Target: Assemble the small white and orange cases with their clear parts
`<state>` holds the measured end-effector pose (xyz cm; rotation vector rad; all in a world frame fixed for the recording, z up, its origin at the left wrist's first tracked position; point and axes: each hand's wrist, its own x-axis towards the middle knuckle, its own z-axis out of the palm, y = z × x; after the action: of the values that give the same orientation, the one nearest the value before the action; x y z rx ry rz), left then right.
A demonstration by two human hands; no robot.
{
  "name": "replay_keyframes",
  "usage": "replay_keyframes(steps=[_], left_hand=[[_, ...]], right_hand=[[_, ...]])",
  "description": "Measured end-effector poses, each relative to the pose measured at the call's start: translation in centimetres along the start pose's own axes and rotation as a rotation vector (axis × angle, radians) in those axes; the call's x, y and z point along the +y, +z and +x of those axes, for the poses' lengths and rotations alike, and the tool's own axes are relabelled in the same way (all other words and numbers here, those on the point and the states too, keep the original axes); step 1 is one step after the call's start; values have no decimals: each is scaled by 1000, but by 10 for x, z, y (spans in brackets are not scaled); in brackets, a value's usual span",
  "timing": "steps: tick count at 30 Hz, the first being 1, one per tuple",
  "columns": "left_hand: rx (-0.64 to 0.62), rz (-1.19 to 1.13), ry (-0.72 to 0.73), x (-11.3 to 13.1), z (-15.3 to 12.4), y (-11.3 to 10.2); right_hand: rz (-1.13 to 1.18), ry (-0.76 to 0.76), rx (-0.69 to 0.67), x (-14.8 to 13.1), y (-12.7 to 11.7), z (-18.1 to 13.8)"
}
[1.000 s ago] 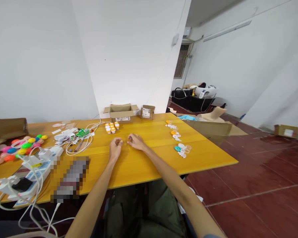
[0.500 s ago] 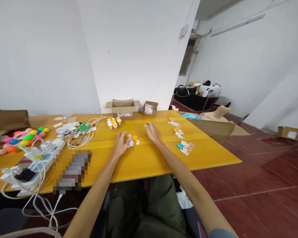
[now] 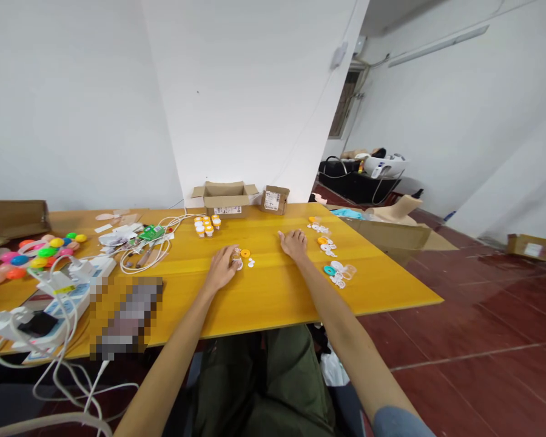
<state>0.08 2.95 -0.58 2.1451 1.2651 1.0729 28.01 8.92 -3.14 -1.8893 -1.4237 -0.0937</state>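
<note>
Across the wooden surface [image 3: 264,297], I see from afar that the right hand [image 3: 294,244] has shifted rightward, loosely curled, apparently unladen, leaving only the left hand [image 3: 222,269] (its grip I cannot tell) near the orange ring [image 3: 246,253] and small white discs [image 3: 251,264].

One head-worn view, aimed forward and down across the table [image 3: 264,297].
Shot from above the lap [image 3: 264,388], which is caught at the bottom edge; left hand [image 3: 222,267] and right hand [image 3: 295,244] are framed near the middle, at arm's reach. The tabletop is seen obliquely from its near side, the white wall [image 3: 241,115] is faced beyond it, and the red floor [image 3: 491,315] is taken in at right by the wide field.
</note>
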Motion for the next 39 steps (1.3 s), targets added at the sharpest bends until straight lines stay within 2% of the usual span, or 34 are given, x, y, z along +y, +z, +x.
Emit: replay_keyframes(steps=[9, 16, 20, 25, 30, 34, 39], left_hand=[[68, -58, -45, 0, -1, 3], [96, -144, -83, -4, 0, 2], [157, -163, -97, -5, 2, -1], [198, -186, -123, -4, 1, -4], [161, -157, -100, 0, 1, -5], [123, -77, -30, 2, 1, -4], [100, 14, -10, 2, -1, -1]], right_hand=[[-147, -91, -292, -12, -13, -25], [-108, -183, -347, -28, -23, -47], [-87, -230, -393, -36, -26, -71], [-7, -361, -436, -42, -27, -102], [87, -485, -483, -48, -34, -122], [164, -489, -517, -47, -39, -126], [221, -435, -485, -39, -38, -123]])
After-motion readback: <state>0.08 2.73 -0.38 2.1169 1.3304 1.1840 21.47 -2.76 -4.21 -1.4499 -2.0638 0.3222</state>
